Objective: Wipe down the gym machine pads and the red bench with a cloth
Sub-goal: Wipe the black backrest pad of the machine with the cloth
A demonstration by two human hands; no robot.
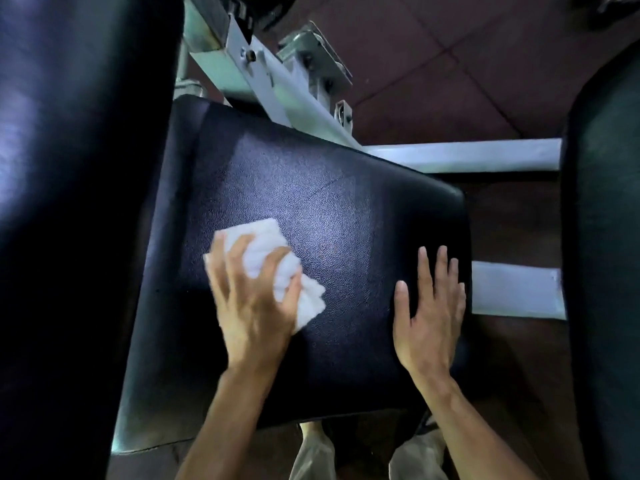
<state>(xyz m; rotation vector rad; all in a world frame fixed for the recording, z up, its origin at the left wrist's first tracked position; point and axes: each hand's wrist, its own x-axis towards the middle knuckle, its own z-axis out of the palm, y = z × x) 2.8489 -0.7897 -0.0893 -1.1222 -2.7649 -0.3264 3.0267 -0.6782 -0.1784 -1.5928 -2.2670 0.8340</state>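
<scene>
A black textured seat pad (346, 209) fills the middle of the view. My left hand (254, 299) grips a crumpled white cloth (270, 247) and presses it onto the pad's left half; the cloth shows above my fingers and to the right of my thumb. My right hand (429, 313) lies flat on the pad near its right edge, fingers straight and slightly spread, holding nothing. No red bench is in view.
A tall black pad (69, 202) stands close on the left and another dark pad (606, 254) on the right. Pale grey frame bars (460, 155) and a bolted bracket (311, 53) lie behind the seat. Below is a dark reddish tiled floor (450, 64).
</scene>
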